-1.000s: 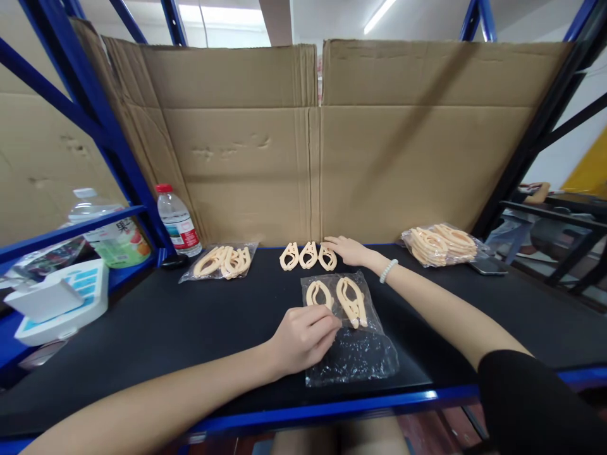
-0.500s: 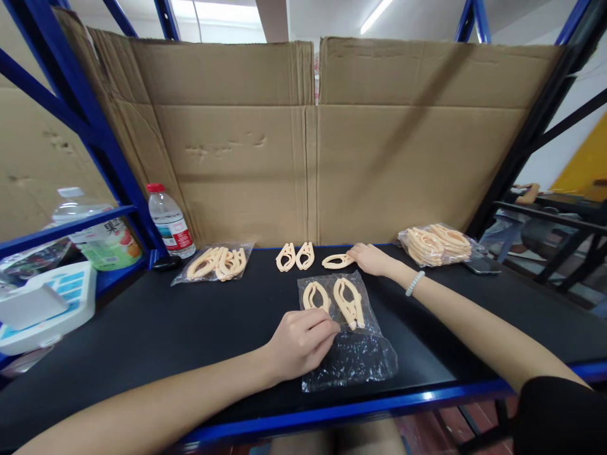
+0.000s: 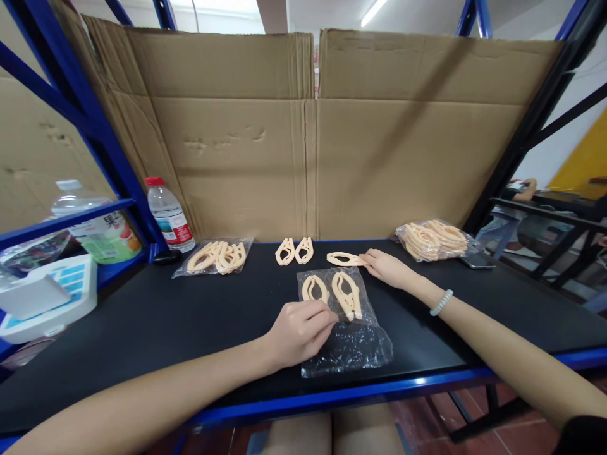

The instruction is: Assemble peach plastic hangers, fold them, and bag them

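Note:
My left hand (image 3: 303,335) is closed in a pinch at the middle of a clear plastic bag (image 3: 353,351) lying on the table. Inside the bag are two beige plastic clips shaped like large clothes pegs, one on the left (image 3: 315,289) partly covered by my fingers, one on the right (image 3: 347,296). Behind the bag, my right hand (image 3: 386,268) grips the end of a loose beige clip (image 3: 344,259), which points left, close to the tabletop. Two more loose clips, a left one (image 3: 285,251) and a right one (image 3: 304,251), stand side by side near the cardboard.
A bag of clips (image 3: 215,256) lies back left, a fuller bag (image 3: 431,240) back right beside a phone (image 3: 478,260). A red-capped bottle (image 3: 169,218) and a white device with blue keys (image 3: 52,297) are left. Cardboard (image 3: 237,158) walls the black table's (image 3: 190,328) back.
My right hand has shifted right and slightly nearer, and the clip in it has turned and moved right. My left hand stays on the bag. The view has tilted slightly.

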Demonstrator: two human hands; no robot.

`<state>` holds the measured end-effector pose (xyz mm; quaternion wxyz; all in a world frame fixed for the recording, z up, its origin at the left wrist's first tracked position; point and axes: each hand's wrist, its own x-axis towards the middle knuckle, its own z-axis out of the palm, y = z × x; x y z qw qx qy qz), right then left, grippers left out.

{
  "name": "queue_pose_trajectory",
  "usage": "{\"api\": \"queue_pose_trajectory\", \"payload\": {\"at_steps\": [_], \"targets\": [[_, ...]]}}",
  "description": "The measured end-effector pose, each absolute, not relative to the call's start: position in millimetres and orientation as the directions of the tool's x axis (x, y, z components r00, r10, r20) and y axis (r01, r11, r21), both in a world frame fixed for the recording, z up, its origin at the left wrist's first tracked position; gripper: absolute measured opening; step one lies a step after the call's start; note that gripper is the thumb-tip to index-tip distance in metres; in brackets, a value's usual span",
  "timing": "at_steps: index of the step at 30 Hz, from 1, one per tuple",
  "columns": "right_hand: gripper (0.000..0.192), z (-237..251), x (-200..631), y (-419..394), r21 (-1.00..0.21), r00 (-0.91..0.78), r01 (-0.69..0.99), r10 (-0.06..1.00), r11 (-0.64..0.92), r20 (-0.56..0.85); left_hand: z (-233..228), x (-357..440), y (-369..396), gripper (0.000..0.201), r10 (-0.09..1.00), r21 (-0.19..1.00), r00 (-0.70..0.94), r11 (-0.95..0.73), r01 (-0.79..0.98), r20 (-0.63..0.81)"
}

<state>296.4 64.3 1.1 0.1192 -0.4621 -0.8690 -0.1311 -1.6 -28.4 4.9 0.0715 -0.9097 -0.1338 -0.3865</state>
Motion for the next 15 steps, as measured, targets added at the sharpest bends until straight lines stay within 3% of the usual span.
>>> {"api": "queue_pose_trajectory", "payload": {"at_steps": [15], "targets": [[0.019,26,300,41,-0.126,-0.254,0.825,0.559,0.552,0.789,3,-3,-27,0.012,0.199,-0.016,0.649,-0.951,0.310,0.734]]}}
